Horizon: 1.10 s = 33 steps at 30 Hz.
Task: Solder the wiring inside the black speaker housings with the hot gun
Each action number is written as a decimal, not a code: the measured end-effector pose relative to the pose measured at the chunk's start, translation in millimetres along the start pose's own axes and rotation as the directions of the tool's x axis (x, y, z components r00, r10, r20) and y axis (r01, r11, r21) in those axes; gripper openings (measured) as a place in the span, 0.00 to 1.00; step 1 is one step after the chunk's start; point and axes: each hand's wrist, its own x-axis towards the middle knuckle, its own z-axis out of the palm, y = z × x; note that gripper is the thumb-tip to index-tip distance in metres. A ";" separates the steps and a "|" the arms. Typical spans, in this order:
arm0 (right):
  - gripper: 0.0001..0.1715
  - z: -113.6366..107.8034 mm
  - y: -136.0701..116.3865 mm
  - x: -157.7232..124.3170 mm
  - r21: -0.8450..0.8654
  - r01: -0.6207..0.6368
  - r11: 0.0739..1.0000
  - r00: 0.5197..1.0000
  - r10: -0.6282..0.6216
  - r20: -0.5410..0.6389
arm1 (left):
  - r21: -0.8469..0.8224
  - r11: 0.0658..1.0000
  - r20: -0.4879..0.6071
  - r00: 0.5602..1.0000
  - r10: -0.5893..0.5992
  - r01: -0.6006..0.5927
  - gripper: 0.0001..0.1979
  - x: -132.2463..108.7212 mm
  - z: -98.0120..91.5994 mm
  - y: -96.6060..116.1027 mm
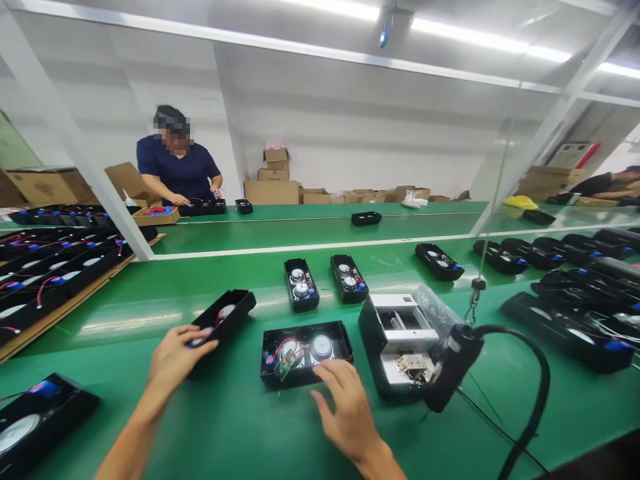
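My left hand (176, 357) grips the near end of a black speaker housing (227, 313) that lies slanted on the green bench. My right hand (346, 403) rests with fingers spread on the front edge of another open black housing (305, 350), which shows two round speakers, red wires and a small green circuit board. A hanging black electric screwdriver (450, 367) with a thick cable hangs just right of my right hand.
A white-and-black screw feeder box (400, 340) stands right of the housing. Two more open housings (301, 285) lie behind. Rows of housings fill the left pallet (55, 273) and right side (575, 267). A person in a dark shirt (177, 170) works across the belt.
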 end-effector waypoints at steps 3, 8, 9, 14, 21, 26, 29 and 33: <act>0.20 30.6 0.2 25.0 -0.038 -0.016 0.999 0.993 0.021 0.115 | 0.019 0.995 -0.037 0.994 -0.101 0.101 0.15 55.6 60.2 37.9; 0.21 19.2 7.0 5.3 -0.051 0.008 0.999 0.989 -0.001 0.146 | -0.043 0.996 -0.133 0.988 -0.084 0.079 0.20 77.4 104.8 73.9; 0.21 11.2 5.3 -4.3 -0.025 0.022 0.999 0.987 -0.018 0.159 | -0.064 0.997 -0.141 0.989 -0.047 0.038 0.18 74.3 101.9 73.7; 0.06 -13.7 -14.9 -31.2 0.068 0.189 0.980 0.981 -0.192 0.039 | -0.138 0.981 -0.165 0.980 0.111 -0.134 0.12 17.1 58.0 50.2; 0.11 2.1 -39.4 9.3 0.264 0.019 0.964 1.000 -0.022 0.011 | -0.261 0.862 0.077 0.881 0.466 -0.434 0.09 -133.0 25.6 29.0; 0.08 -31.0 -9.2 39.2 0.299 -0.049 0.953 0.952 -0.047 0.303 | -0.225 0.769 0.200 0.744 0.637 -0.598 0.21 -179.5 24.9 42.7; 0.11 -58.5 -7.4 48.5 0.124 0.112 0.986 0.767 -0.165 0.621 | -0.160 0.693 0.317 0.628 0.711 -0.703 0.27 -184.2 34.2 52.0; 0.12 -67.4 -26.5 53.3 -0.052 0.214 0.975 0.540 -0.074 0.839 | -0.061 0.639 0.400 0.567 0.720 -0.767 0.29 -185.2 56.8 57.1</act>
